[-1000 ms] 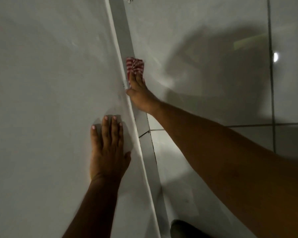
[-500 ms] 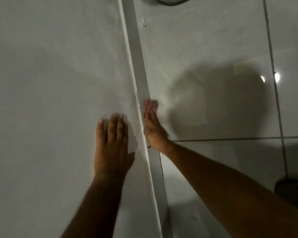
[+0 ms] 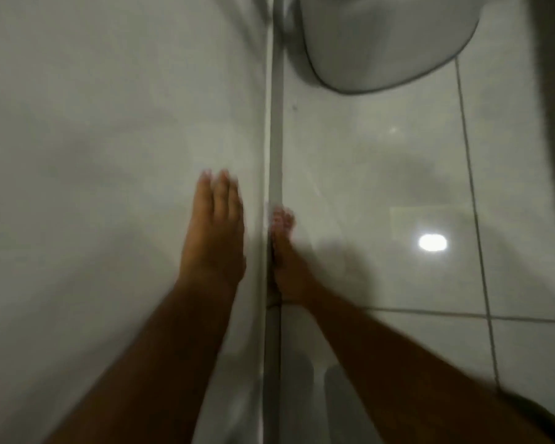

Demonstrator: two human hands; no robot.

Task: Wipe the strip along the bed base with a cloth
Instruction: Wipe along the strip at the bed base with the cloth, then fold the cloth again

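A narrow grey strip (image 3: 275, 129) runs straight up the middle of the view along the edge of the white bed base (image 3: 109, 155). My right hand (image 3: 287, 267) presses a red-and-white cloth (image 3: 282, 216) against the strip, with only a blurred bit of cloth showing past my fingertips. My left hand (image 3: 213, 238) lies flat on the white bed surface just left of the strip, fingers together and holding nothing. The frame is motion-blurred.
Glossy tiled floor (image 3: 398, 187) fills the right side, with a lamp reflection (image 3: 432, 242). A pale rounded object with a dark rim (image 3: 382, 43) stands on the floor at the top right, close to the strip. A dark shape (image 3: 542, 418) sits at the bottom right corner.
My right hand has slid the cloth back along the strip toward me. The view has swung so the strip now stands vertical, and the rounded object has come into view.
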